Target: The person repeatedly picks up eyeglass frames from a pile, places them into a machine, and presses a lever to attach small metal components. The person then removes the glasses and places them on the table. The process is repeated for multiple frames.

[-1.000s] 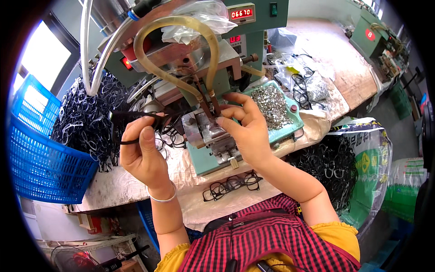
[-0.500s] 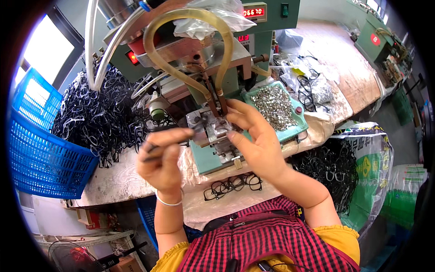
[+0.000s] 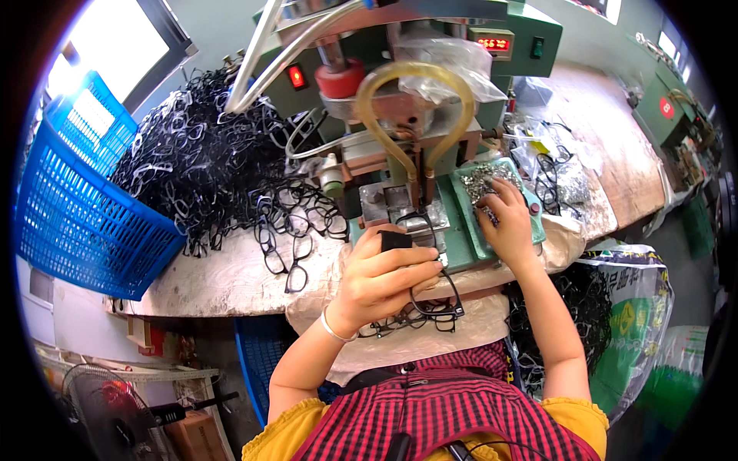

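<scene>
Glasses (image 3: 458,310), one pair, occupy the left hand (image 3: 383,278)

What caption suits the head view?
Left hand holding black glasses by a machine, right hand at a tray of metal bits.

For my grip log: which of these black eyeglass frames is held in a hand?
The eyeglass frame gripped by the left hand; the others, such as those in the heap at the left, lie unheld.

The left hand (image 3: 377,280) holds a black eyeglass frame (image 3: 453,287), the right hand (image 3: 507,227) at small metal parts (image 3: 478,178).
</scene>
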A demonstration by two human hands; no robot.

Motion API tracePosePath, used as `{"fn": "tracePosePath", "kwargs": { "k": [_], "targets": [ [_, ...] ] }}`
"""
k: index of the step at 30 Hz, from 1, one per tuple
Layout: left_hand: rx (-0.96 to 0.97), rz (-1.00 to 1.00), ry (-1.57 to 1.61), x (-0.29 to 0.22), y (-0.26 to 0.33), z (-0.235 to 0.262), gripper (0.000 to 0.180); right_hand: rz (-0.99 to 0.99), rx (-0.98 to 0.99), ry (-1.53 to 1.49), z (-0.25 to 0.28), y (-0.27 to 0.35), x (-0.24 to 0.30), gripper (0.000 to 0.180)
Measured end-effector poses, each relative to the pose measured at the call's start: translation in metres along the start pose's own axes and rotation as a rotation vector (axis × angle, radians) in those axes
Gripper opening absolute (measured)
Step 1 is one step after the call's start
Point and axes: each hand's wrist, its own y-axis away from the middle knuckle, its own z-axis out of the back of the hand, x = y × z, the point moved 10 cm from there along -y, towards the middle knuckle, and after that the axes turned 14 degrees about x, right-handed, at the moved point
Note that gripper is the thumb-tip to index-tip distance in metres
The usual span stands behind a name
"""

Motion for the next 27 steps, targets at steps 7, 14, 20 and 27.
{"fn": "tracePosePath", "kwargs": {
  "k": [7, 14, 20, 27],
  "targets": [
    [-0.118, 0.17, -0.098, -0.012, 0.049, -0.009, 0.041, -0.056, -0.15, -0.115, 0.005, -0.009, -0.021, 0.009],
    [-0.509, 0.763, -0.402, 0.062, 0.162, 0.103, 0.022, -0.182, -0.307, -0.195, 0.013, 0.006, -0.044, 0.011],
    [-0.35, 1.274, -0.781, 0.166, 0.249, 0.157, 0.037, -0.208, -0.27, -0.144, 0.013, 0.005, -0.043, 0.011],
    [-0.228, 1.344, -0.583, 0.277, 0.33, 0.101, 0.036, -0.187, -0.332, -0.06, 0.018, 0.007, -0.041, 0.012]
  ]
}}
